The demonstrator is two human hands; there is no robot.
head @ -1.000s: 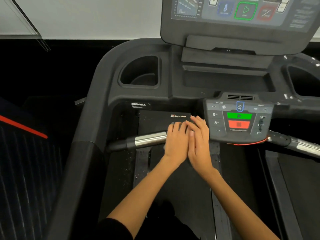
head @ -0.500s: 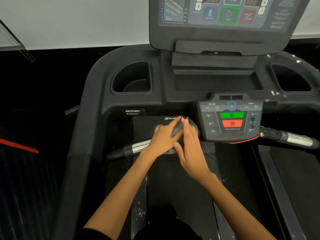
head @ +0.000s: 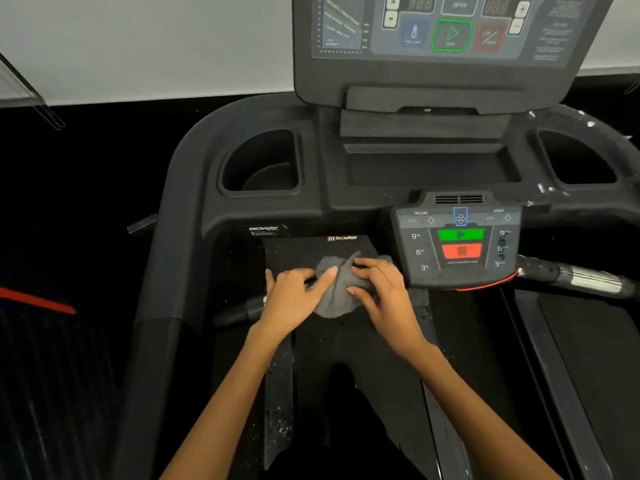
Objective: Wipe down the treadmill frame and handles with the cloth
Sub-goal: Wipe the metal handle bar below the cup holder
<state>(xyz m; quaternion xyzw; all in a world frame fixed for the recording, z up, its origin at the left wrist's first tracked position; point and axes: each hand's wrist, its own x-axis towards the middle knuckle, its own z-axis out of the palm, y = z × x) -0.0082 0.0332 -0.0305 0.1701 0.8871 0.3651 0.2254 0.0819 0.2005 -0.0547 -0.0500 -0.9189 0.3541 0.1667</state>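
Off to your left you have a dark floor point(head: 69, 202) meeting a pale wall point(head: 138, 43). A red stripe point(head: 38, 301) crosses a dark ribbed surface point(head: 52, 393) low on that side. At your far right edge there is a second dark running belt point(head: 595, 375). A thin metal rod point(head: 31, 95) leans at the upper left, near the wall's base
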